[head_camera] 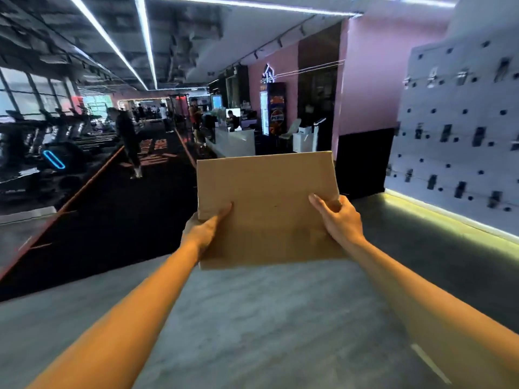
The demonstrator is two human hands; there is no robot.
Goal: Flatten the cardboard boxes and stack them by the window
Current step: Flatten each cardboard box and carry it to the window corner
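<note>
A flattened brown cardboard box (pixel 266 197) is held out in front of me, above the grey floor. My left hand (pixel 203 228) grips its lower left edge, thumb on top and fingers hidden beneath. My right hand (pixel 338 217) grips its right edge, fingers lying across the face and thumb curled round the side. Windows (pixel 25 94) run along the far left wall, behind a row of treadmills.
A grey floor (pixel 266 318) lies under my arms, and a dark gym floor (pixel 118 220) with orange lines stretches ahead. Treadmills (pixel 47 136) stand at left. People walk in the aisle. A white counter (pixel 233 141) and a drinks fridge (pixel 273 108) stand ahead; lockers (pixel 460 130) line the right.
</note>
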